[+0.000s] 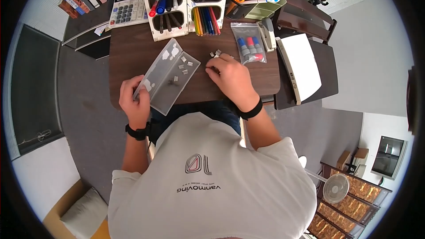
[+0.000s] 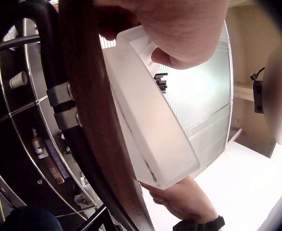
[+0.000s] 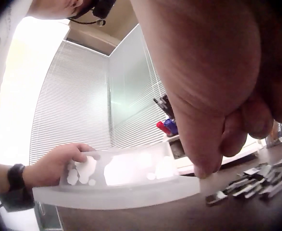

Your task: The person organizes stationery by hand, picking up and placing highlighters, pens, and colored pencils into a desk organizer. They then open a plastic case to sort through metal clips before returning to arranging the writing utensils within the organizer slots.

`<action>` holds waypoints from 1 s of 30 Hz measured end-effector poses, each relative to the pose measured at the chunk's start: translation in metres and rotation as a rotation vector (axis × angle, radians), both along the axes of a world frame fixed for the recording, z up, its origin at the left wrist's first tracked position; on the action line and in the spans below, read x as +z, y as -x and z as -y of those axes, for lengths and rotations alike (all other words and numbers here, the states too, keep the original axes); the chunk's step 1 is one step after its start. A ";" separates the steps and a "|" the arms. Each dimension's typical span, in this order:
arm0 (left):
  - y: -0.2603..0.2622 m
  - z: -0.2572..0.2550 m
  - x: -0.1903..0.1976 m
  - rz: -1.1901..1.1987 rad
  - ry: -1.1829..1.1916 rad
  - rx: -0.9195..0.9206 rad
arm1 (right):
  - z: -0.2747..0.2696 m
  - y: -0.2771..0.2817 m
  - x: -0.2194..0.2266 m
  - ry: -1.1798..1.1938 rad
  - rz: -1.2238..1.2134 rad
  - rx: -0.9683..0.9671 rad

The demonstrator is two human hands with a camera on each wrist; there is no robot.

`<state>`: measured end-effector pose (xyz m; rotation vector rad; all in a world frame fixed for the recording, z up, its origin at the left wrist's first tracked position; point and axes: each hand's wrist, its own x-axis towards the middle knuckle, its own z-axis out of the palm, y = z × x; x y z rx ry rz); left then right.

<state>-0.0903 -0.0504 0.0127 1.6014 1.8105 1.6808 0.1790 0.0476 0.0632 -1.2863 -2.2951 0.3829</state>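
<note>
A translucent plastic box (image 1: 166,93) with its hinged lid raised lies tilted near the table's front edge. My left hand (image 1: 135,99) grips its left end, thumb inside over the lid and fingers behind. Several small silver metal pieces (image 1: 185,66) are scattered inside the box. To the right of the box, my right hand (image 1: 232,77) is low over the table, fingers bent and thumb close to the fingertips. Whether it pinches a piece I cannot tell. Beside its fingertips lies a heap of small flat metal pieces (image 3: 256,182), partly hidden by the hand in the head view.
Behind stands a white pen organizer (image 1: 186,6) with pens and pencils. A zip bag (image 1: 249,42) of red and blue capped items lies at the right, near a stapler (image 1: 267,34). A calculator (image 1: 128,12) is at the back left, and a white device (image 1: 301,66) is on the right.
</note>
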 end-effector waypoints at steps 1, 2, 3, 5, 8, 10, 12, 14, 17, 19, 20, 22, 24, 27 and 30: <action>0.000 0.000 0.000 0.000 -0.001 -0.003 | 0.000 -0.006 -0.004 0.037 0.020 -0.009; 0.000 0.001 -0.001 0.002 0.001 -0.003 | 0.001 -0.008 -0.007 0.039 0.022 -0.009; 0.001 0.001 -0.001 -0.013 0.004 -0.009 | 0.002 -0.009 -0.009 0.047 0.017 -0.002; 0.001 0.001 -0.001 -0.030 0.008 -0.016 | 0.005 -0.009 -0.013 0.057 0.011 0.006; 0.001 0.001 0.000 -0.017 -0.007 -0.017 | 0.007 -0.005 -0.017 0.062 -0.033 0.011; 0.002 0.001 -0.001 -0.005 0.019 -0.016 | 0.005 -0.005 -0.016 0.000 -0.021 0.027; 0.002 0.001 -0.002 -0.009 0.028 -0.019 | 0.004 -0.003 -0.017 -0.054 -0.017 0.045; 0.002 0.002 -0.002 -0.009 0.037 -0.019 | 0.003 -0.003 -0.017 -0.108 -0.008 0.064; 0.002 0.002 -0.001 -0.022 0.043 -0.014 | 0.001 0.002 -0.017 -0.145 -0.025 0.065; 0.001 0.001 -0.001 -0.004 0.030 -0.013 | 0.004 0.011 -0.012 -0.117 -0.157 0.082; 0.001 0.001 -0.002 -0.008 0.032 -0.013 | 0.006 0.018 -0.011 -0.116 -0.160 0.081; 0.001 0.000 -0.001 -0.025 0.007 -0.006 | 0.011 0.034 -0.012 -0.128 -0.204 0.219; 0.000 0.000 0.001 -0.022 0.016 -0.007 | 0.009 0.048 -0.017 -0.153 -0.182 0.230; 0.001 0.000 0.000 -0.020 0.021 -0.005 | 0.004 0.054 -0.026 -0.179 -0.121 0.230; 0.000 0.000 0.000 -0.010 0.021 0.003 | 0.002 0.044 -0.023 -0.019 -0.144 0.212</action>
